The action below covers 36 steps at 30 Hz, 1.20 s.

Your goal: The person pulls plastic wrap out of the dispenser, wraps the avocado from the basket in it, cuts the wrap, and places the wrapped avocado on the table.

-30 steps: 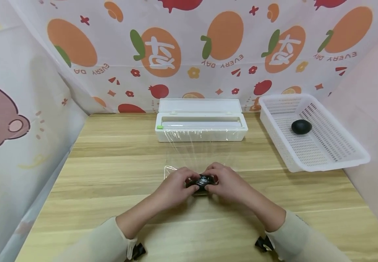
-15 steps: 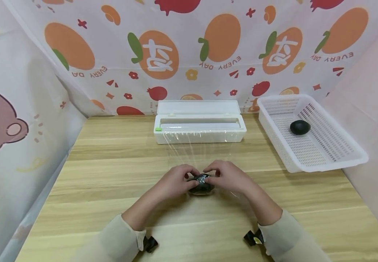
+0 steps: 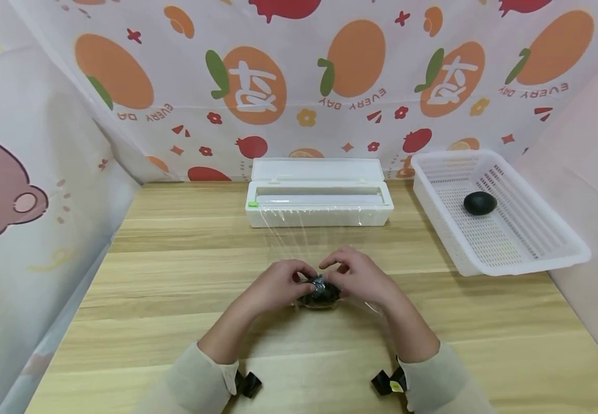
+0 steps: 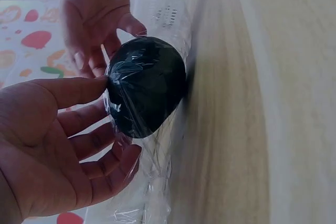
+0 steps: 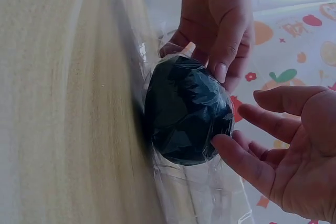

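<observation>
A dark avocado (image 3: pixel 321 294), bundled in crinkled plastic wrap (image 5: pixel 202 182), lies on the wooden table between both hands. The left hand (image 3: pixel 280 287) holds it from the left, thumb against its film-covered top and fingers bent around the far side. On the other side, the right hand (image 3: pixel 361 280) has its fingers spread and loosely bent, one digit touching the film at the avocado's edge. Clear wrap stretches back to the roll in a white dispenser box (image 3: pixel 319 217), whose lid is up.
A white perforated basket (image 3: pixel 503 267) stands at the back right with a second dark avocado (image 3: pixel 480 203) in it. Patterned sheets (image 3: pixel 304 69) hang behind and beside the table (image 3: pixel 175 276). Loose film trails near the right forearm.
The right hand has gone from gripping the wrapped avocado's right end to a looser touch, its fingers lifting slightly. The left hand stays on the avocado. Both forearms have drawn closer together.
</observation>
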Motion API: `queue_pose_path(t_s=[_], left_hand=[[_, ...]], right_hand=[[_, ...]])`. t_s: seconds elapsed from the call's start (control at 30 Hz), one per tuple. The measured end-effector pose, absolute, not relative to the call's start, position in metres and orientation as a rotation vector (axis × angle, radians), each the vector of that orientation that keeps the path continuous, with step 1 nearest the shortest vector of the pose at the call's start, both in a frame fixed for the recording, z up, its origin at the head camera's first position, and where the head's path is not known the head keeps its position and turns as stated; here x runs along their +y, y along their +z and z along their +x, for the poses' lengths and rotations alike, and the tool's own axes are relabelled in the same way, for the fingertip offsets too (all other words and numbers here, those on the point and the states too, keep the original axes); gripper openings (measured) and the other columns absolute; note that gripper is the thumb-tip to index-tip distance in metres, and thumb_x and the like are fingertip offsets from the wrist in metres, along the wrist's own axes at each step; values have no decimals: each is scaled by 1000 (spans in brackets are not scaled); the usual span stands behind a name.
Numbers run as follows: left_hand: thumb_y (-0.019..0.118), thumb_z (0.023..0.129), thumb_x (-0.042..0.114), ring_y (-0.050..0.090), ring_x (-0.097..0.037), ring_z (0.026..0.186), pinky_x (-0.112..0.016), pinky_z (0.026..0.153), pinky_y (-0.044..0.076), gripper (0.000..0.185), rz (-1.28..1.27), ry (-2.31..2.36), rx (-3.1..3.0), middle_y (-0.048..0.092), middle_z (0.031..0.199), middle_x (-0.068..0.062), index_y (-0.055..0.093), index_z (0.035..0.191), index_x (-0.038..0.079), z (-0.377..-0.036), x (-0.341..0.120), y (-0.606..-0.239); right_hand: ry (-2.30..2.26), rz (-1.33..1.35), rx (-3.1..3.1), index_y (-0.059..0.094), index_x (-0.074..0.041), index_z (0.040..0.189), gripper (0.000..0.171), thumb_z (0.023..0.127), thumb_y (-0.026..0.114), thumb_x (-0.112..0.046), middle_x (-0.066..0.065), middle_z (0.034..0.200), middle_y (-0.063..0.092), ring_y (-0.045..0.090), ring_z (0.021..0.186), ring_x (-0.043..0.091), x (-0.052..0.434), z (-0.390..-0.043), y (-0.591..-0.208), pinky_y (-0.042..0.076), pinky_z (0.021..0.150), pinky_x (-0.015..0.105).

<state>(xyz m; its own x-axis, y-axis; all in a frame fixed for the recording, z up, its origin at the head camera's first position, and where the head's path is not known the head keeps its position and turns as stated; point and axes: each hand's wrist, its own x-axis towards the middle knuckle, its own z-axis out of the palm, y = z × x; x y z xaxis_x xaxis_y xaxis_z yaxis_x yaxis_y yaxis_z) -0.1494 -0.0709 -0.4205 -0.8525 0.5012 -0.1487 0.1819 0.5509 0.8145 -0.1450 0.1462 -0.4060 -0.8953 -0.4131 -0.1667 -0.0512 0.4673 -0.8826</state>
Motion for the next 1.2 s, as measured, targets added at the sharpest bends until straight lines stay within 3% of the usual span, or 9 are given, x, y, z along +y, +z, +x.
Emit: queue_pose_path(t_s=[0.27, 0.57, 0.7, 0.87, 1.03, 1.2], left_hand=[[71, 89, 15, 61, -16, 79, -30, 63, 51, 15, 552, 1233, 2410, 69, 97, -1, 72, 104, 12, -146, -71, -423], [75, 88, 19, 61, -22, 94, -40, 80, 52, 20, 729, 1197, 2643, 70, 107, 0, 73, 105, 11, -142, -74, -404], [80, 82, 18, 63, -22, 99, -42, 88, 52, 25, 877, 1123, 2648, 70, 104, -1, 73, 105, 10, -141, -70, -404], [85, 77, 22, 62, -19, 104, -39, 91, 50, 34, 884, 944, 2709, 70, 107, 0, 73, 106, 12, -142, -64, -414], [80, 81, 20, 63, -22, 105, -41, 91, 51, 32, 861, 908, 2742, 70, 110, -3, 72, 111, 10, -144, -61, -415], [76, 86, 19, 62, -22, 107, -42, 94, 50, 33, 870, 884, 2730, 69, 111, -6, 70, 117, 8, -149, -61, -415]], right_hand=[[-1276, -438, 2463, 75, -18, 96, 12, 85, 76, -18, 3, 95, 64, 61, 65, 16, 150, -145, -416, 53, 59, 32], [-1234, -454, 2526, 76, -21, 95, 10, 85, 75, -19, -2, 87, 66, 58, 64, 14, 151, -151, -420, 49, 57, 29], [-1240, -447, 2521, 76, -21, 96, 10, 86, 75, -19, -3, 87, 66, 58, 64, 14, 151, -152, -421, 49, 58, 29], [-1228, -439, 2547, 76, -21, 100, 12, 88, 73, -22, -2, 91, 65, 58, 68, 14, 150, -153, -419, 49, 61, 30], [-1219, -483, 2660, 75, -21, 104, 16, 89, 72, -24, -2, 98, 64, 54, 76, 15, 147, -151, -414, 46, 62, 30], [-1150, -593, 2683, 73, -18, 108, 25, 83, 79, -22, -1, 105, 62, 54, 82, 16, 144, -146, -411, 47, 67, 28]])
